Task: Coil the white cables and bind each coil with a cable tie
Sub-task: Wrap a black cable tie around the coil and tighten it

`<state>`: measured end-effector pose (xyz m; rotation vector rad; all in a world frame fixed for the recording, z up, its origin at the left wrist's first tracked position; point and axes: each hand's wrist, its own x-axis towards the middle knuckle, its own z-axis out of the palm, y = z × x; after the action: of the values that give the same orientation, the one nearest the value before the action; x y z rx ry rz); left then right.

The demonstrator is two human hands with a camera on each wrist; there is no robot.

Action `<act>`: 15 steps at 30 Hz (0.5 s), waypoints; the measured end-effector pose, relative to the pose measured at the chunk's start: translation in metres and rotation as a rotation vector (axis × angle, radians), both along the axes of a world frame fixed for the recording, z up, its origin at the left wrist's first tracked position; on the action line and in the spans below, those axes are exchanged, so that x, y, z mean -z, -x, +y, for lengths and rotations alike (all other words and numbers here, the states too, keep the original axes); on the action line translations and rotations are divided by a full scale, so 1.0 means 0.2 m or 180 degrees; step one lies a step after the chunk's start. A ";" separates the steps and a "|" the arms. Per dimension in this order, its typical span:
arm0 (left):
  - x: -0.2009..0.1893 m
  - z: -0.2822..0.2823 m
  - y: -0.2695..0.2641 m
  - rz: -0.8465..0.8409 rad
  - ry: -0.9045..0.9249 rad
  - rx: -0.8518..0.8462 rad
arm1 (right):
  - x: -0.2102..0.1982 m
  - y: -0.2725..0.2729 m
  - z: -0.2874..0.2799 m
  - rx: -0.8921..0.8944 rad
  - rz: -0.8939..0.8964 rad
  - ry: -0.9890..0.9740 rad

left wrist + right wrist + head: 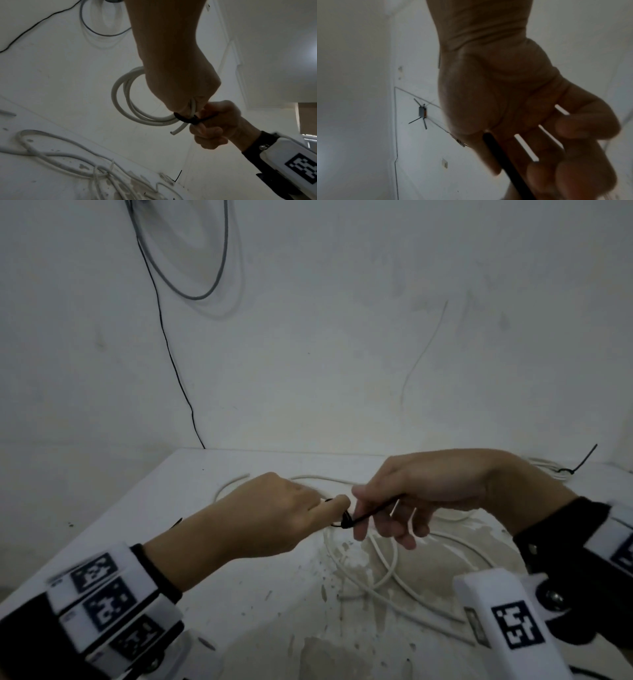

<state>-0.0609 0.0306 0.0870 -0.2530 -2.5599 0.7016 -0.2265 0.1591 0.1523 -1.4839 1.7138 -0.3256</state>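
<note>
Blur and the left hand (274,508) hide most of the coil (130,102) from the head view; the left wrist view shows its loops above the table (191,474). Left fingers curl tight round the coil where a black tie (188,119) wraps it. The right hand (421,491), just beside, pinches the tie's tail, its other fingers loosely spread. Loose cable (404,570) lies on the table below the coil.

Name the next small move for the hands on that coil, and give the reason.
Probably pull further: the right hand pinches the black cable tie tail, the tie already circles the white coil gripped by the left hand, and it looks not yet snug.
</note>
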 end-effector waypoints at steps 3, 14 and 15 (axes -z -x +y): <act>-0.02 0.00 0.01 0.0083 0.0205 -0.0010 | 0.03 0.00 0.00 0.0161 -0.0441 -0.0139; 0.00 0.00 0.06 0.0511 -0.0310 -0.0266 | 0.15 -0.05 0.00 0.1042 -0.2334 0.0408; 0.00 0.00 0.06 0.0585 -0.0339 -0.0286 | 0.15 -0.05 0.00 0.1009 -0.2410 0.0420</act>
<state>-0.0736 0.0313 0.0871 -0.0362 -2.4346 0.5893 -0.2160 0.1592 0.1231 -0.9710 1.3002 -1.0389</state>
